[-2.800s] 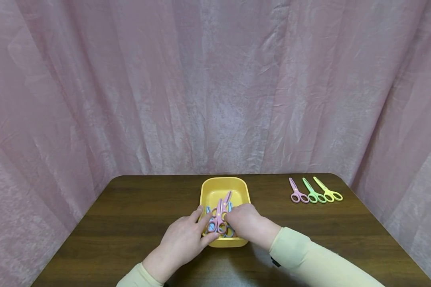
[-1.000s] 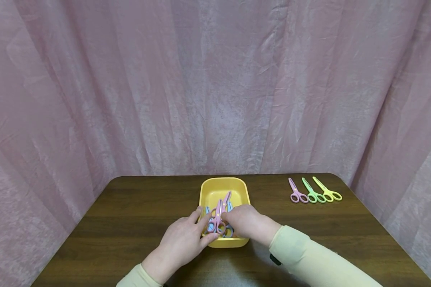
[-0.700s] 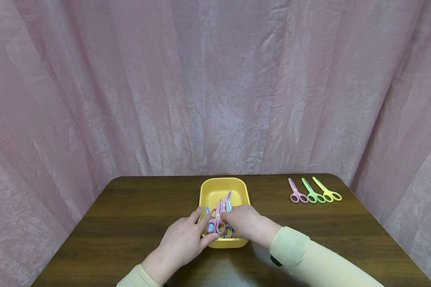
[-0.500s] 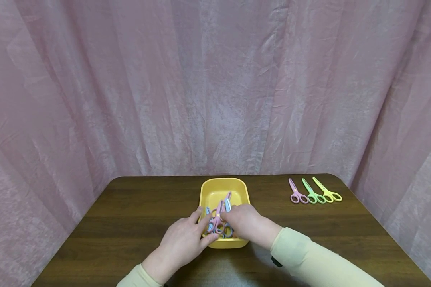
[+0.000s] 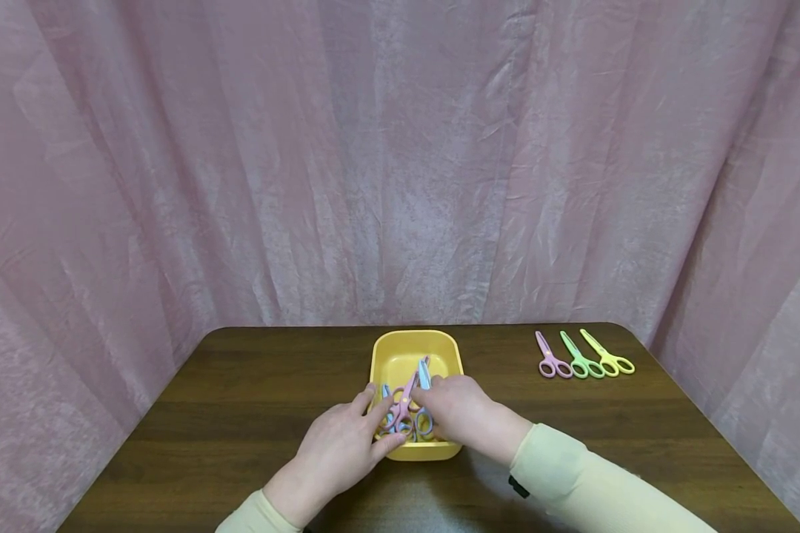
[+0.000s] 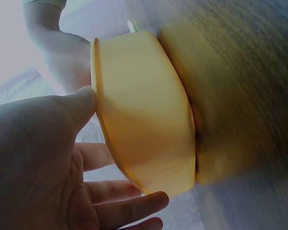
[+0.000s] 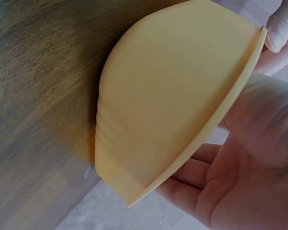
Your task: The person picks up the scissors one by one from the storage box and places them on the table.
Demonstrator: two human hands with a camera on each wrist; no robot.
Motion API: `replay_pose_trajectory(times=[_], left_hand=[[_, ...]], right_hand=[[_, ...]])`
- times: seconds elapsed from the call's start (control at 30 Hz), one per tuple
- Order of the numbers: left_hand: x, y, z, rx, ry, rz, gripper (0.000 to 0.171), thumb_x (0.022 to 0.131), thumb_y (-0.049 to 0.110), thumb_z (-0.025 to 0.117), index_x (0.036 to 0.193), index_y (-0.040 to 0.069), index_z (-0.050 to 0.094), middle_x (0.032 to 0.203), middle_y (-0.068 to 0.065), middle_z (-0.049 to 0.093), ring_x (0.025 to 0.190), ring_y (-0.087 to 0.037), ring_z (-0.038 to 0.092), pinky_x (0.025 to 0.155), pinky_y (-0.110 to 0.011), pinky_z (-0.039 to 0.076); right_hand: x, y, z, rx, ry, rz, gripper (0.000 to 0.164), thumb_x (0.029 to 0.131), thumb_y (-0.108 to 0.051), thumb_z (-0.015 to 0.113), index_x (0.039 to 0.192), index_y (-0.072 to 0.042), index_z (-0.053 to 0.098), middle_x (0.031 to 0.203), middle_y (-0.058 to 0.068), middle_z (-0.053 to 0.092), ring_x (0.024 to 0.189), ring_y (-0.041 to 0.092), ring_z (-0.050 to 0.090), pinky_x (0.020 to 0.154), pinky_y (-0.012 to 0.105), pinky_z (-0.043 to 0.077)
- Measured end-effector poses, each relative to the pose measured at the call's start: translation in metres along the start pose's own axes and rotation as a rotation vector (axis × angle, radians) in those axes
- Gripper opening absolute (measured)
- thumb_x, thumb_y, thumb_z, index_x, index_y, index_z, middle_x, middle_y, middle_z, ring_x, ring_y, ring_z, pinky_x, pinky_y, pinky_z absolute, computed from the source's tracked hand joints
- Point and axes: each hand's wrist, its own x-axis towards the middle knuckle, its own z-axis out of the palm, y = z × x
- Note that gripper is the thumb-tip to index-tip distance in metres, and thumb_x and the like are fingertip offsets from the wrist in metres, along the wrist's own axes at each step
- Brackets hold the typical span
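Note:
A yellow plastic bin point(image 5: 400, 366) stands on the table with several pairs of scissors in its near half. My right hand point(image 5: 467, 411) reaches in from the right and pinches a pair of blue scissors point(image 5: 424, 372), blades pointing away from me. Pink scissors point(image 5: 404, 403) lie just left of them, and another blue pair point(image 5: 386, 392) is partly hidden by my left hand point(image 5: 343, 444). That hand rests over the near left corner, fingers extended, thumb at the rim. In the left wrist view some fingertips go behind the bin's wall point(image 6: 144, 105).
On the table's far right lie pink scissors point(image 5: 545, 348), green scissors point(image 5: 573, 348) and yellow scissors point(image 5: 595, 345) side by side, handles toward me. A pink curtain point(image 5: 413, 163) hangs behind the dark wooden table point(image 5: 273, 370).
The blue scissors in my right hand have come up out of the pile and now overlap the pink ones. The near pink scissors have tilted. My left hand stays put.

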Motion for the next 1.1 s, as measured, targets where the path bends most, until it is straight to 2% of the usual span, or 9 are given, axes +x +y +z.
replay_pose_trajectory(times=[0.17,0.4,0.7,1.0,1.1], left_hand=[[0.000,0.000,-0.001,-0.009,-0.008,-0.001,0.061,0.105,0.058,0.070,0.153,0.021,0.068,0.145,-0.023,0.067,0.102,-0.036,0.079,0.090,-0.051,0.062],[0.000,0.000,-0.001,-0.009,-0.020,-0.007,0.062,0.106,0.060,0.067,0.155,0.021,0.067,0.145,-0.022,0.067,0.100,-0.035,0.079,0.088,-0.050,0.063],[0.000,0.001,0.000,-0.009,-0.009,-0.010,0.061,0.106,0.059,0.068,0.153,0.020,0.068,0.144,-0.022,0.067,0.100,-0.037,0.078,0.086,-0.050,0.063],[0.000,0.001,-0.002,-0.009,-0.013,-0.010,0.061,0.106,0.060,0.067,0.153,0.020,0.068,0.145,-0.021,0.067,0.100,-0.037,0.078,0.086,-0.051,0.063],[0.000,0.001,-0.001,-0.009,-0.015,-0.009,0.061,0.106,0.060,0.067,0.153,0.021,0.068,0.145,-0.021,0.067,0.100,-0.036,0.078,0.087,-0.051,0.063]], right_hand=[[-0.002,0.004,-0.001,0.026,0.022,0.000,0.040,0.071,-0.019,0.096,0.097,-0.018,0.065,0.075,0.004,0.060,0.061,0.022,0.058,0.051,0.043,0.051],[-0.005,0.011,-0.004,0.066,0.092,-0.007,0.044,0.070,-0.015,0.094,0.107,-0.018,0.070,0.074,0.002,0.059,0.056,0.018,0.052,0.050,0.040,0.048],[-0.016,0.022,-0.010,0.120,0.144,-0.025,0.041,0.072,-0.013,0.092,0.100,-0.019,0.063,0.073,-0.004,0.052,0.055,0.014,0.043,0.049,0.034,0.040],[-0.022,0.030,-0.021,0.163,0.171,-0.013,0.041,0.076,-0.014,0.094,0.108,-0.017,0.069,0.081,-0.003,0.058,0.061,0.013,0.048,0.053,0.034,0.044],[-0.025,0.033,-0.025,0.168,0.153,0.009,0.041,0.078,-0.016,0.094,0.109,-0.017,0.069,0.084,-0.002,0.060,0.062,0.013,0.050,0.055,0.034,0.046]])
